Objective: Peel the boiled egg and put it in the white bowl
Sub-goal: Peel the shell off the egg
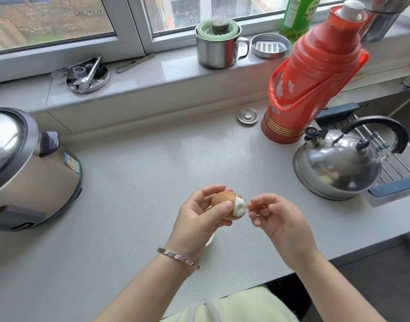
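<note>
My left hand [200, 217] grips a brown boiled egg [225, 201] above the grey counter, thumb across its front. The egg's right end is peeled bare and white. Just to its right, my right hand [275, 217] pinches a small bit of shell or membrane at the peeled end, its fingers curled. A sliver of the white bowl [211, 239] shows under my left hand, mostly hidden by the hand and wrist.
A rice cooker [29, 166] stands at the left. At the right sit a steel kettle [339, 163], a red thermos [315, 75] and a sink rack [394, 163]. The window sill holds a steel mug [216, 48] and small dishes.
</note>
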